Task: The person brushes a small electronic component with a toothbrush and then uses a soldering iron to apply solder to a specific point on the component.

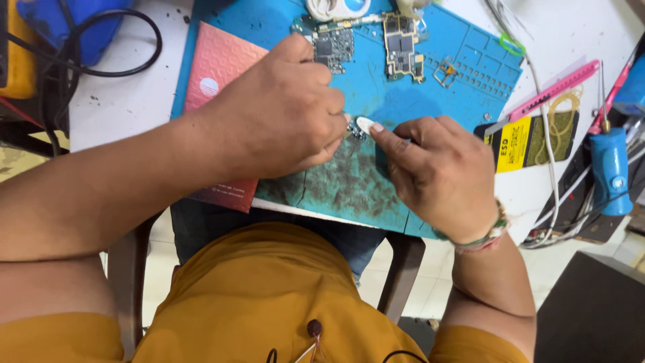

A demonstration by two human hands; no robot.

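Pinching small silver part | left hand and right hand fingertips clamped on it over blue mat | risk: a slip may flick it away

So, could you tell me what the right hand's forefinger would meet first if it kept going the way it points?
The right hand points up-left; its forefinger already rests on the small white oval part. Straight beyond lie the left hand fingertips, probably touching that same part.

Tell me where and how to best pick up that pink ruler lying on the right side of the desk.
Grip the pink ruler near its upper right end, pinching its two long edges from above. It lies flat and slanted, and its lower left end runs over the yellow and black packet, while the upper end looks less crowded.
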